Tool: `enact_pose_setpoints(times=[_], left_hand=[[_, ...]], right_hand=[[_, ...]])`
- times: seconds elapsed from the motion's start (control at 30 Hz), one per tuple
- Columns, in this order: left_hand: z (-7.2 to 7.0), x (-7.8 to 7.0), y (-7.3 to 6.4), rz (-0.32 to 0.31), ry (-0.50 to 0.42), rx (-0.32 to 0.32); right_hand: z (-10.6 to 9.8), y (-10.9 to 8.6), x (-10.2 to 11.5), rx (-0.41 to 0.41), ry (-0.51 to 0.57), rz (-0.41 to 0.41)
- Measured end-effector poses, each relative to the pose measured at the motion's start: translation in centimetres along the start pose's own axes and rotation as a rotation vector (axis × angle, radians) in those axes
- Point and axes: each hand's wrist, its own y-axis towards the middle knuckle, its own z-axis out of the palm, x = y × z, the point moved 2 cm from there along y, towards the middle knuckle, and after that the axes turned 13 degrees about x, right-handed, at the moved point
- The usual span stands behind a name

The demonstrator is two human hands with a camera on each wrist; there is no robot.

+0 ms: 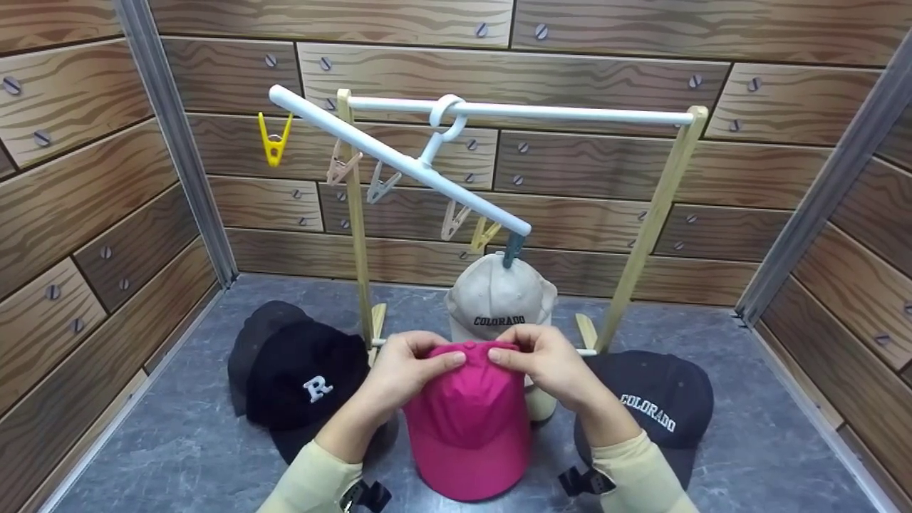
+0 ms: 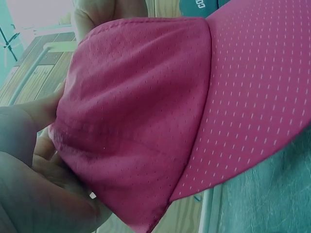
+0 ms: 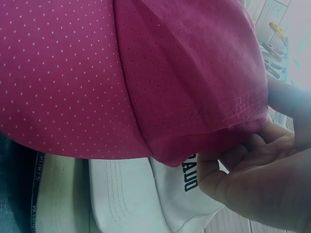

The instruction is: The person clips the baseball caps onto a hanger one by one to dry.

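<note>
A pink baseball cap hangs between both hands in the head view, its brim pointing down. My left hand pinches the top of its crown on the left, thumb in front. On the right side of the crown my right hand pinches it the same way. The wrist views show small perforations across the cap and its brim. Just behind it, a beige baseball cap lettered COLORADO hangs from a dark clothespin at the low right end of a white hanger.
The hanger hooks over the white bar of a wooden-post rack, tilted down to the right. Several clothespins, including a yellow one, hang along it. Dark caps lie at left; a dark COLORADO cap lies at right.
</note>
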Motion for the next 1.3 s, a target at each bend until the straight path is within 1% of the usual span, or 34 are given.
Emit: enact_pose_setpoints(times=[0.2, 0.43, 0.67, 0.8, 1.03, 1.3], left_hand=[[-0.1, -0.4, 0.0, 0.021, 0.003, -0.019], [-0.6, -0.6, 0.0, 0.005, 0.059, -0.033], [-0.7, -0.9, 0.1, 0.012, 0.061, -0.025], [-0.8, -1.0, 0.3, 0.012, 0.06, -0.033], [-0.8, -1.6, 0.8, 0.025, 0.071, -0.023], [-1.1, -2.3, 1.4, 0.024, 0.096, -0.013]], right_hand=[[0.3, 0.3, -0.2, -0.033, 0.037, 0.011], [0.7, 0.5, -0.1, -0.047, 0.063, -0.014], [1.0, 0.6, -0.2, -0.082, 0.081, -0.017], [1.1, 0.7, -0.2, -0.101, 0.091, -0.018], [0.6, 0.8, -0.1, -0.12, 0.087, -0.043], [-0.1, 1.1, 0.2, -0.123, 0.058, -0.042]])
